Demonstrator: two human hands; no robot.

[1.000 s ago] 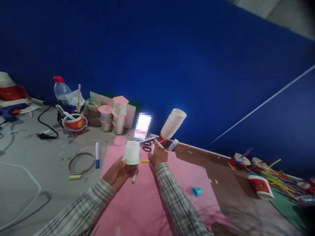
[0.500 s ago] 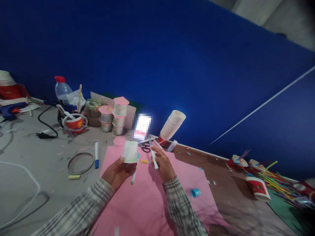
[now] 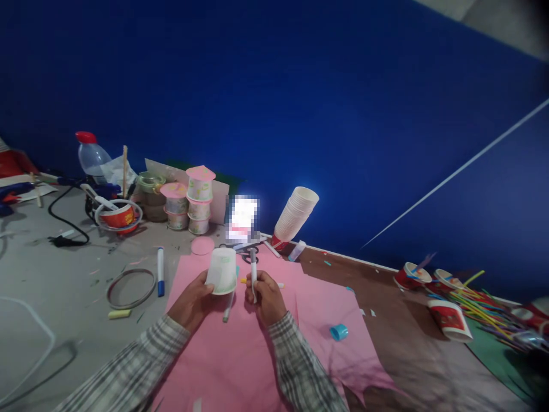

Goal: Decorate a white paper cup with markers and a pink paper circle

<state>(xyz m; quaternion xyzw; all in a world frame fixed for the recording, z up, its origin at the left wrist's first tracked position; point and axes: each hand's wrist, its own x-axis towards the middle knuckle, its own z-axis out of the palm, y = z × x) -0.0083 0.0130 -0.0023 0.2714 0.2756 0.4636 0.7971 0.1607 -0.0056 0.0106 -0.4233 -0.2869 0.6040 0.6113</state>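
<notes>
Two hands work over a pink paper sheet on the surface: left hand, fingers clamped on a white paper cup tipped on its side, and right hand, fingers closed around an upright white marker pen. Farther back lean stacked white cups.

The grey bench carries a pink paper sheet with a blue cap on it, a metal ring beside a blue-capped marker, a yellow stub, a pink disc, scissors, a leaning stack of white cups and scattered red cups.
</notes>
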